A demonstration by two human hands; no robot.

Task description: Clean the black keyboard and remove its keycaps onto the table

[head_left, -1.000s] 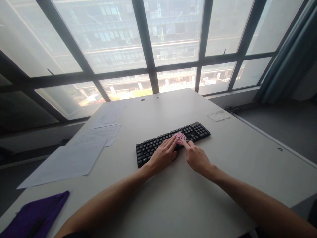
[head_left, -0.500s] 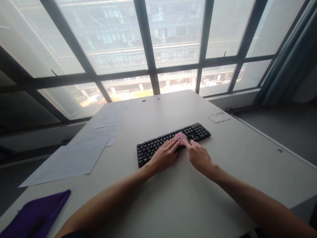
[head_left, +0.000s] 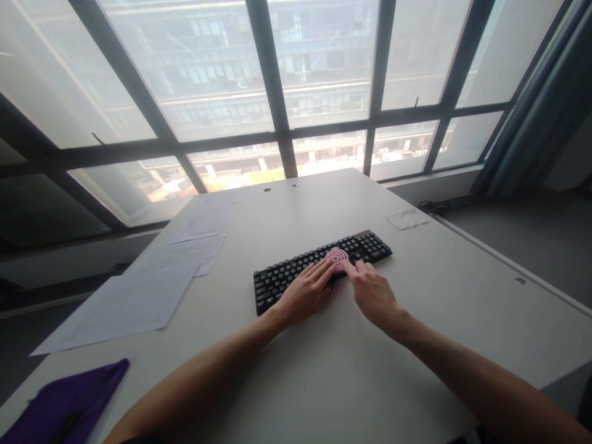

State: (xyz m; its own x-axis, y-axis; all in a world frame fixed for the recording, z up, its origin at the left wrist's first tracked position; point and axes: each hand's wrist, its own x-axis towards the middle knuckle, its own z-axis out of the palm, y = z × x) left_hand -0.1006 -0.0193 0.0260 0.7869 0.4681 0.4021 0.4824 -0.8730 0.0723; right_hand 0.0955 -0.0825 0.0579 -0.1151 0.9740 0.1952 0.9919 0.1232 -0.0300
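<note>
Found flat on the keys of black keyboard [head_left: 287, 279], right of its middle: pink ringed disc [head_left: 337, 258]. Keyboard on white table [head_left: 324, 382], long axis running near-left to far-right. Left hand [head_left: 303, 293] flat on keys, grip open, fingertips at disc's left edge. Right hand [head_left: 374, 296] opposite, grip loosely open, forefinger touching near-right rim. Nothing clasped. Both equally near.

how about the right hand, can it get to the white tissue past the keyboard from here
Probably yes: the right hand sits at the pink disc on the keyboard, and only bare table lies between the keyboard's right end and the white tissue.
</note>
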